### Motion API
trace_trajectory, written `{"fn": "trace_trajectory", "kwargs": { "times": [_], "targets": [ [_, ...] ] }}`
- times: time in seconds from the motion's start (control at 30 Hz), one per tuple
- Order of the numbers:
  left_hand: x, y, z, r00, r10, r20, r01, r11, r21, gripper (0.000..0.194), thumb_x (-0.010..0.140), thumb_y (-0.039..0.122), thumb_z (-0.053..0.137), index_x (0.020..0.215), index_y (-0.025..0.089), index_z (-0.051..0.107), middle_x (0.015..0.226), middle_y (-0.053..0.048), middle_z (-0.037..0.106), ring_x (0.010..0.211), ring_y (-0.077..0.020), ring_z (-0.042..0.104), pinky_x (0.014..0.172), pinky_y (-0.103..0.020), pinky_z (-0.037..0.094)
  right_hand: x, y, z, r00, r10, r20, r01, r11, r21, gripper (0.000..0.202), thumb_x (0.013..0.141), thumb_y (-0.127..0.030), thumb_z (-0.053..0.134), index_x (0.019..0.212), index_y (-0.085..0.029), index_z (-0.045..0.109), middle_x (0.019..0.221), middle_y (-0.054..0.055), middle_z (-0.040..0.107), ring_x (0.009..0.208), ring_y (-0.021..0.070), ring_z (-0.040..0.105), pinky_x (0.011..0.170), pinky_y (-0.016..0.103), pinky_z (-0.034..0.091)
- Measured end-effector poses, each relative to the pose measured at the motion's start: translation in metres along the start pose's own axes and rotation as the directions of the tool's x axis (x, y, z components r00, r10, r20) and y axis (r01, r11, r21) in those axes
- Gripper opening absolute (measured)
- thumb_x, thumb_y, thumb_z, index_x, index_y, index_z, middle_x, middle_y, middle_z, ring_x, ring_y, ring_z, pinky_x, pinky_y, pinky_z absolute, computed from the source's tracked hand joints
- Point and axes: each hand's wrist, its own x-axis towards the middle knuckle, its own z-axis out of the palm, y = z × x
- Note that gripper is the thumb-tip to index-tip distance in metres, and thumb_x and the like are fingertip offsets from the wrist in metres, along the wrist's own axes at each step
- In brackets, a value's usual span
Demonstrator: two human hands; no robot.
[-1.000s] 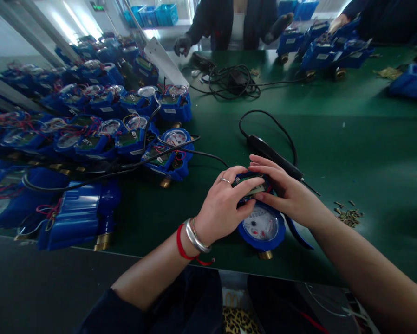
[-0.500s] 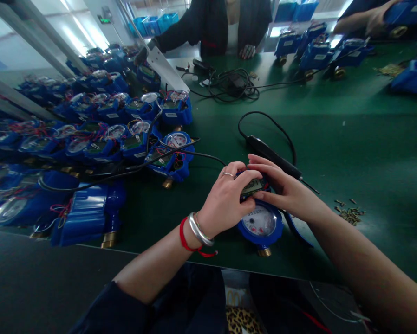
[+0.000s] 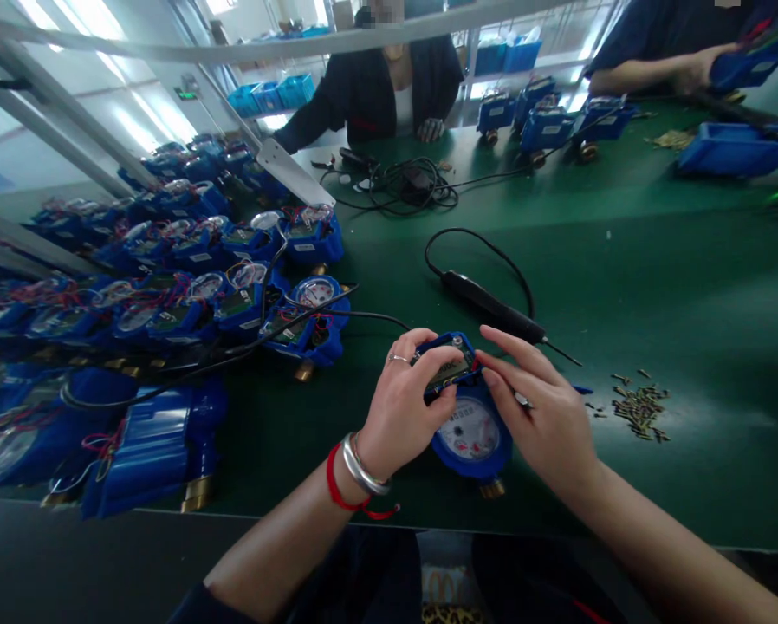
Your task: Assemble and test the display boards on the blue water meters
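On the bench in front of me lies a blue water meter [image 3: 470, 433] with a round dial and a brass end towards me. Its box at the top holds a circuit board with a small display [image 3: 450, 374]. My left hand [image 3: 402, 416] is closed over this box, thumb near the dial and fingers on the far side. At the box's right edge, the fingertips of my right hand [image 3: 548, 416] are pinched together by a bit of red, perhaps wire; what they hold is unclear. Behind my hands lies a black electric screwdriver [image 3: 493, 308] with its cord looped.
Rows of opened blue meters [image 3: 246, 295] with loose wires fill the left side. Small brass screws [image 3: 639, 407] lie heaped at the right. Across the bench are a co-worker [image 3: 395, 95], coiled black cables [image 3: 415, 184] and a blue bin [image 3: 733, 149].
My right hand has drawn back from over the box to its right edge, fingertips now together. My left hand stays on the meter. The view has tilted up, showing more of the far side.
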Motion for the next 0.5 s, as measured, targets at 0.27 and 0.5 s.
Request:
{"fn": "trace_trajectory", "kwargs": {
  "times": [0.27, 0.5],
  "targets": [
    [-0.008, -0.002, 0.001, 0.999, -0.009, -0.038, 0.009, 1.000, -0.008, 0.046, 0.082, 0.009, 0.061, 0.124, 0.027, 0.056, 0.131, -0.008, 0.048, 0.124, -0.0253, 0.049, 0.105, -0.045, 0.045, 0.003, -0.014, 0.009, 0.983, 0.180, -0.028, -0.182, 0.980, -0.077, 0.024, 0.096, -0.029, 0.052, 0.104, -0.015, 0.071, 0.139, 0.011, 0.056, 0.136, 0.0263, 0.045, 0.113, 0.048, 0.040],
    [-0.012, -0.006, 0.004, 0.994, 0.021, -0.104, -0.024, 0.999, -0.027, 0.045, 0.083, 0.009, 0.060, 0.124, 0.027, 0.057, 0.131, -0.008, 0.047, 0.123, -0.0254, 0.050, 0.102, -0.046, 0.048, 0.007, -0.021, 0.012, 0.982, 0.180, -0.051, -0.185, 0.975, -0.122, 0.024, 0.095, -0.029, 0.052, 0.102, -0.016, 0.071, 0.138, 0.012, 0.057, 0.135, 0.0276, 0.046, 0.112, 0.050, 0.041]
  ]
}}
